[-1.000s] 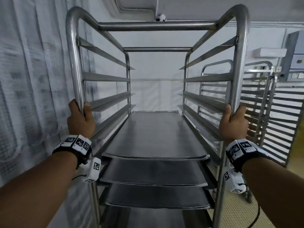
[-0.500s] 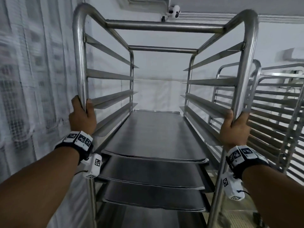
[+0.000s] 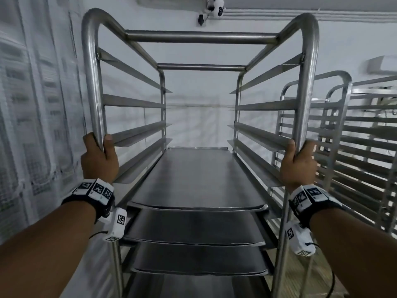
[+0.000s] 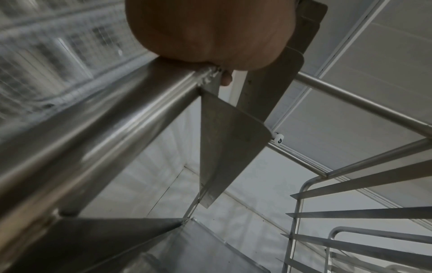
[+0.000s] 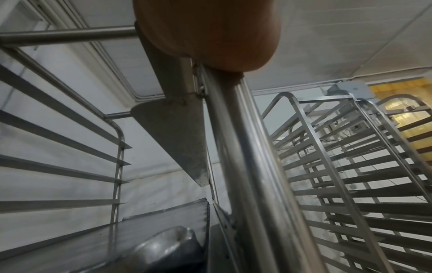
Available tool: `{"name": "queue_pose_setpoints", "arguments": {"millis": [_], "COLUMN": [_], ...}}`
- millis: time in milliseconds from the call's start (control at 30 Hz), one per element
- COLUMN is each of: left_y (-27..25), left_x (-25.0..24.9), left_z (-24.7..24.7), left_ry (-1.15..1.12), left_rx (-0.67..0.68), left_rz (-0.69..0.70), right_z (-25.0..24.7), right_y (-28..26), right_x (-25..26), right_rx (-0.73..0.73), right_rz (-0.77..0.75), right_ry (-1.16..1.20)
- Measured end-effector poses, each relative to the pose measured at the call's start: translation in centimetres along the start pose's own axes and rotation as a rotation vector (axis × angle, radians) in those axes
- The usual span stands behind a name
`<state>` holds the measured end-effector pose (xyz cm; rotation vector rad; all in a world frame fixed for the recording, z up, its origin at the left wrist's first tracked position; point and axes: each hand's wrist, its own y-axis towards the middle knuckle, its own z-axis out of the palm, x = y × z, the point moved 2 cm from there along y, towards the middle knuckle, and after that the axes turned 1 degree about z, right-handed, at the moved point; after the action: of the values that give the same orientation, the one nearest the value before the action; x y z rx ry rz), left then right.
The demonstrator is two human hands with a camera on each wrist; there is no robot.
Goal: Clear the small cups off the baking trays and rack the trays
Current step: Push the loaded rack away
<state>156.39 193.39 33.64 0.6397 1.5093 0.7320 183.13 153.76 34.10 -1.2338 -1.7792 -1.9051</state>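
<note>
A tall steel tray rack (image 3: 199, 37) stands right in front of me. My left hand (image 3: 99, 155) grips its near left upright (image 3: 94, 93), and my right hand (image 3: 297, 163) grips the near right upright (image 3: 305, 93). Several dark baking trays sit in the lower runners, the top tray (image 3: 197, 179) bare, with two more trays (image 3: 193, 225) stacked below it. The upper runners hold nothing. No small cups are in view. The left wrist view shows my left hand (image 4: 208, 31) wrapped on the post (image 4: 98, 118); the right wrist view shows my right hand (image 5: 205, 27) on its post (image 5: 245, 166).
A netted white curtain (image 3: 34, 117) hangs close on the left. More steel racks (image 3: 352, 147) stand close on the right, seen also as racks (image 5: 350, 166) in the right wrist view. A white wall and a small camera (image 3: 216, 6) lie ahead.
The rack and I have rolled forward and turned slightly; the racks on the right have slid nearer and the wall camera has come into view. Both hands keep their hold.
</note>
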Motion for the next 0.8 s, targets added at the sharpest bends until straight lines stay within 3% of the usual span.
{"name": "queue_pose_setpoints", "arguments": {"millis": [400, 800], "left_y": [7.3, 12.0], "left_x": [8.2, 14.0], "left_z": [12.8, 22.5], "left_ry": [-0.045, -0.065], "left_rx": [0.070, 0.064], "left_rz": [-0.067, -0.040], "right_z": [13.9, 23.0], "right_y": [4.5, 8.2], "right_x": [-2.8, -5.0], "right_rx": [-0.094, -0.119], "right_rz": [0.029, 0.000], "right_ry": [-0.025, -0.063]}}
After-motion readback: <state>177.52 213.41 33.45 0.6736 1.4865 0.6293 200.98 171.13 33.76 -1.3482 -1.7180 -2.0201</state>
